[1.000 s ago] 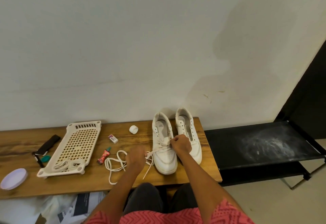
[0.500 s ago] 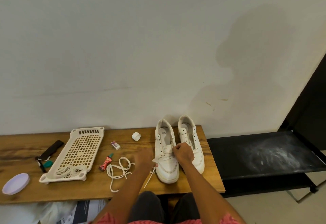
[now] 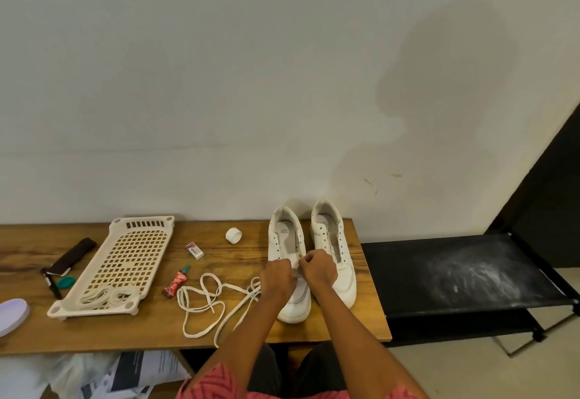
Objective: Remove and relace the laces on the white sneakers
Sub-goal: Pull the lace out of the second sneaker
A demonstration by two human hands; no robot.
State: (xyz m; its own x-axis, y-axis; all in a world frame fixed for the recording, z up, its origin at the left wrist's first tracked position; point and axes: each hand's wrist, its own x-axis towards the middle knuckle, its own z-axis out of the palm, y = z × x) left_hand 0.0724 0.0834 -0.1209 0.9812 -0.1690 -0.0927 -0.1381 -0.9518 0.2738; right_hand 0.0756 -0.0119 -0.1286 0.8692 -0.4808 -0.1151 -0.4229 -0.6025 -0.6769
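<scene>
Two white sneakers (image 3: pixel 333 254) stand side by side at the counter's (image 3: pixel 131 332) right end, heels to the wall. Both hands meet over the left sneaker (image 3: pixel 290 260): the left hand (image 3: pixel 277 279) and right hand (image 3: pixel 318 270) have fingers curled, pinching the lace at its eyelets. A loose lace (image 3: pixel 207 304) lies coiled near the front edge, beside them.

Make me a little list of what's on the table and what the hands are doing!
shoes: two white sneakers, left sneaker and right sneaker, side by side on the wooden table
left hand: curled over the left sneaker's lace holes
right hand: curled there too, beside it
loose lace: tangled on the table, left of the sneakers
tray: white, holding more laces
small things: glue tube, eraser, white cap
</scene>
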